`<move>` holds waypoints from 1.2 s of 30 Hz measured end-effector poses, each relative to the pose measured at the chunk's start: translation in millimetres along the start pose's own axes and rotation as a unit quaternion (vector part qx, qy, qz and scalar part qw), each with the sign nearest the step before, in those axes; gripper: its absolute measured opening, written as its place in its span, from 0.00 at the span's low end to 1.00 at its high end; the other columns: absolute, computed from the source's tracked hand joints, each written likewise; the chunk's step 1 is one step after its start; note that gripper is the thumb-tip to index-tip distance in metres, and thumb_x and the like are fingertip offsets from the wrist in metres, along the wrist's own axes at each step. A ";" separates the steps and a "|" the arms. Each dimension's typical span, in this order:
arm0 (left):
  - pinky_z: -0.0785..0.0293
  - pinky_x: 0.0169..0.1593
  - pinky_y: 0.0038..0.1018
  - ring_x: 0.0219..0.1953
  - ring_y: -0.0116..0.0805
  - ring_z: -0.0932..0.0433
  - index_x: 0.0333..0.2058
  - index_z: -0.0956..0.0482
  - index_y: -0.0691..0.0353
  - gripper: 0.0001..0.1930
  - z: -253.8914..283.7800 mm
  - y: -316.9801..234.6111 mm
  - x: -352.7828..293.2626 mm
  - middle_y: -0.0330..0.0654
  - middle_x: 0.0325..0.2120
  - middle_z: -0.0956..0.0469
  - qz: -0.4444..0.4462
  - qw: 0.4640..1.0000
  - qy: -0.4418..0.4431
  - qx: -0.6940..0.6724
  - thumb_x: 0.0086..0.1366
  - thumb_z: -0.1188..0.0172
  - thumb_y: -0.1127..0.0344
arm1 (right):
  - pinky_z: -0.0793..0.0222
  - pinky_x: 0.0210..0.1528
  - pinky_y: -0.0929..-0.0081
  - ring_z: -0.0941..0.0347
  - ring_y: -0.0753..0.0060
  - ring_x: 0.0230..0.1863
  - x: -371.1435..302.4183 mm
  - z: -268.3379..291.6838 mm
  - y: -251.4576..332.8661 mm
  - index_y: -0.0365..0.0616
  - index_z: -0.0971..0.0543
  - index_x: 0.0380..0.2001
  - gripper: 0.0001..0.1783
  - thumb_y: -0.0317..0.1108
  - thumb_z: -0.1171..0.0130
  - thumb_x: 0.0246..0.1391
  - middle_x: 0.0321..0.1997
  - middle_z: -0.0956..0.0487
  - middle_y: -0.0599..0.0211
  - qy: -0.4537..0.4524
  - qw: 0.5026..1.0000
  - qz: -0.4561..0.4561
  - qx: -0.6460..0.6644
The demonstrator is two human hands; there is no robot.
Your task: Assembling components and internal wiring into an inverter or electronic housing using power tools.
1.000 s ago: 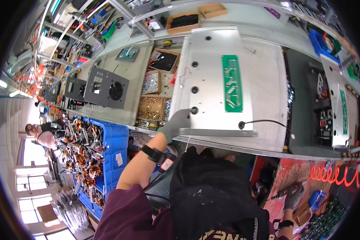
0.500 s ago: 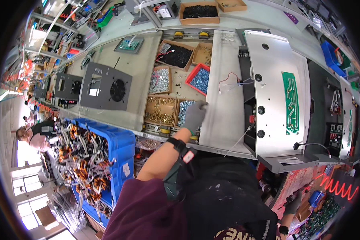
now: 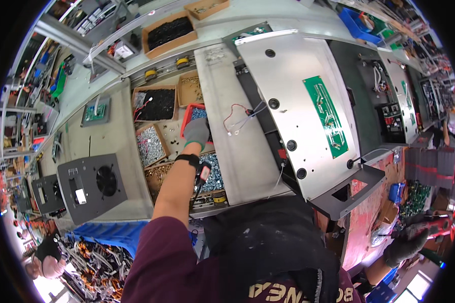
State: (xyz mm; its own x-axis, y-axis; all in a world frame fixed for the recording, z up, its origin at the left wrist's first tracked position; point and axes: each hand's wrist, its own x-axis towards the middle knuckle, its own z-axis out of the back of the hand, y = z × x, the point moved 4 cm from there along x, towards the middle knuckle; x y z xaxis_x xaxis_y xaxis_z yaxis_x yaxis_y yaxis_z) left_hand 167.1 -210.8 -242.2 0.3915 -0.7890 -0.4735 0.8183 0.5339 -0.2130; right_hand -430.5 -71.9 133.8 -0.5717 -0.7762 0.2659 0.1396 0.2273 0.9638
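The long grey tabletop ran across in front of me, crowded with open boxes of small parts. My left arm stretched straight out, the gloved left hand palm down over the red tray of screws; whether its fingers gripped anything I could not tell. Far down to my side, my right hand curled shut around a red-handled driver.

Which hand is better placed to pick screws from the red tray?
Left. The gloved left hand is already over the red tray of small screws among the parts boxes. The right hand is low at the person's right side, gripping a red-handled tool, far from the trays.
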 end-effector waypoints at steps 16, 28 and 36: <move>0.35 0.34 0.25 0.29 0.28 0.32 0.40 0.27 0.62 0.08 82.9 -113.9 -191.8 0.40 0.28 0.28 -0.081 0.339 0.298 -0.889 0.61 0.45 0.70 | 0.37 0.38 0.74 0.37 0.65 0.40 -37.0 -304.8 9.5 0.54 0.33 0.46 0.30 0.55 0.35 0.44 0.61 0.36 0.63 0.585 0.744 0.104 0.306; 0.39 0.30 0.22 0.25 0.24 0.38 0.41 0.30 0.67 0.07 104.6 -168.6 -211.3 0.36 0.24 0.33 -0.077 0.330 0.373 -0.864 0.65 0.49 0.73 | 0.41 0.27 0.74 0.41 0.75 0.27 -52.5 -334.1 8.8 0.52 0.32 0.42 0.21 0.44 0.38 0.46 0.30 0.37 0.71 0.515 0.819 0.019 0.255; 0.38 0.31 0.22 0.23 0.25 0.39 0.43 0.29 0.64 0.12 96.1 -177.1 -207.4 0.34 0.20 0.37 -0.108 0.315 0.447 -0.830 0.64 0.47 0.64 | 0.37 0.24 0.76 0.38 0.75 0.26 -53.3 -342.5 6.8 0.53 0.32 0.45 0.23 0.45 0.37 0.48 0.28 0.36 0.71 0.543 0.807 0.059 0.226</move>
State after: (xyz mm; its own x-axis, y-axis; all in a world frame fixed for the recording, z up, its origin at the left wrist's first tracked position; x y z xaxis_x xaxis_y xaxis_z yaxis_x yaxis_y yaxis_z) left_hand -18.6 -170.9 -24.2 -0.4799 -0.8571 -0.1876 -0.8540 0.5053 -0.1242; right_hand -122.2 -230.3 133.6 0.5042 -0.7349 0.4536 -0.3076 0.3380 0.8895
